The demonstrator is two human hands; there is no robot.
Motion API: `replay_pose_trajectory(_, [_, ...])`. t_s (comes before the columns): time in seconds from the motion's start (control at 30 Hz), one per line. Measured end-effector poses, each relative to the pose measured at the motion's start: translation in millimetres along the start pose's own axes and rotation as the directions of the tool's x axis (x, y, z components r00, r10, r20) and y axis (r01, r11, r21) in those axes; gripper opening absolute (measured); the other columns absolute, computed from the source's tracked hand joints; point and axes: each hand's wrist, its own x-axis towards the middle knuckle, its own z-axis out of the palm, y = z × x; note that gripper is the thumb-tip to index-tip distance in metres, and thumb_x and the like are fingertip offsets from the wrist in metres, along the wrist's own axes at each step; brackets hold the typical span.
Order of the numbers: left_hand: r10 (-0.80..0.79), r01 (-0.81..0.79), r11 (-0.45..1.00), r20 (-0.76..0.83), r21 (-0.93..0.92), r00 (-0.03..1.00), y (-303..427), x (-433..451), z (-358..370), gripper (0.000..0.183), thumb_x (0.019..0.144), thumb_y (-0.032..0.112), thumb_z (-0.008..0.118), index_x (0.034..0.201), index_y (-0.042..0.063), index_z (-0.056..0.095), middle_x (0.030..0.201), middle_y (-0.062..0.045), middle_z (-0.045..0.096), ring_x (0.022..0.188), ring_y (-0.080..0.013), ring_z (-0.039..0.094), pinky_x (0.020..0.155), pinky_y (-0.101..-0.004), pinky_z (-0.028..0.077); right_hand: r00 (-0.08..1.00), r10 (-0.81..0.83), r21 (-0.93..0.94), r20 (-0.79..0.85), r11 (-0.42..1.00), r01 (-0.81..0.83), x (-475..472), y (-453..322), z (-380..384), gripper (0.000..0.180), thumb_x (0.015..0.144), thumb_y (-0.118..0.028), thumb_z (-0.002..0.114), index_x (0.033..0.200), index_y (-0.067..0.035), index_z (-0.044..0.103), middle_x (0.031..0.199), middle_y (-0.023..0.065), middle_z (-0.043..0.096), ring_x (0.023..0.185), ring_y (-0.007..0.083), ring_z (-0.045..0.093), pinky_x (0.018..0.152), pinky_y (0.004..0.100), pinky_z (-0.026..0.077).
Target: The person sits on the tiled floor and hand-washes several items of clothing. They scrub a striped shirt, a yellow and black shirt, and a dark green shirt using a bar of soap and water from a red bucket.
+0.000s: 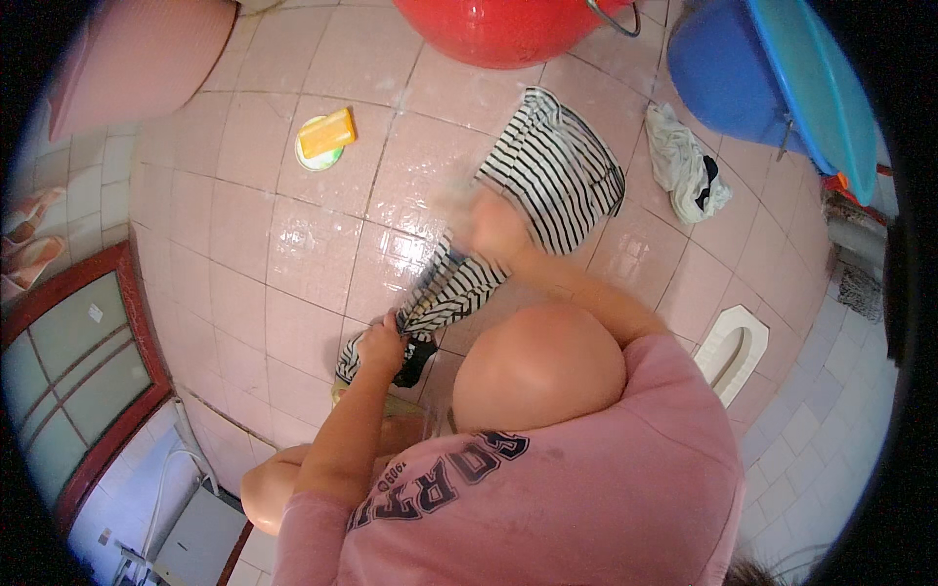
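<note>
A black-and-white striped garment (564,176) lies spread on the wet tiled floor in front of me. Its narrow end runs down towards my feet, where my left hand (382,348) grips the bunched cloth. A black patch with white marks (415,361) shows beside that hand. My right hand (498,227) is over the middle of the garment and blurred by motion. Whether it holds something or only presses on the cloth cannot be made out. A yellow-orange soap bar (327,133) rests on a small round white-and-green dish (322,162) to the far left of the garment.
A red basin (506,33) stands at the top, with a blue tub (722,73) and a turquoise basin (821,95) at upper right. A crumpled white cloth (678,165) lies near them. A squat toilet (733,348) is set into the floor at right; a red-framed door (139,315) is left.
</note>
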Motion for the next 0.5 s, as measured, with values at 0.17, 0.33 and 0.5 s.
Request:
replay_pose_trajectory(0.17, [-0.036,0.036,0.999,-0.022,-0.025,0.999,-16.4,-6.0,20.4,0.055,0.082,0.034,0.063,0.127,0.014,0.039,0.109,-0.018,0.057,0.097,-0.0362,0.058,0.078,-0.0443,0.049,0.996,0.067,-0.141,-0.064,0.987,-0.075,-27.3,40.6,-1.5,0.046,0.08,-0.043,0.057,0.12,-0.02,0.055,0.109,0.0227,0.056,0.092,0.0322,0.059,0.078,0.0366,0.049])
replay_pose_trajectory(0.33, [0.051,-0.066,0.991,-0.131,-0.112,0.99,4.7,3.2,3.7,0.051,0.082,0.033,0.063,0.121,0.009,0.039,0.107,-0.02,0.056,0.095,-0.0381,0.058,0.078,-0.0453,0.049,0.716,0.47,-0.196,-0.516,0.749,-0.633,-22.0,117.6,-102.6,0.05,0.083,-0.046,0.055,0.129,-0.029,0.049,0.105,0.0287,0.052,0.086,0.0369,0.058,0.073,0.042,0.049])
replay_pose_trajectory(0.5, [-0.002,-0.034,0.979,-0.176,-0.2,0.984,13.2,4.7,3.3,0.054,0.079,0.031,0.066,0.121,0.009,0.04,0.111,-0.019,0.054,0.098,-0.0373,0.056,0.079,-0.0449,0.048,0.84,0.099,0.098,-0.533,0.994,-0.055,-36.7,27.8,-30.6,0.05,0.077,-0.038,0.064,0.124,-0.023,0.054,0.096,0.0232,0.054,0.089,0.0376,0.056,0.082,0.0396,0.046])
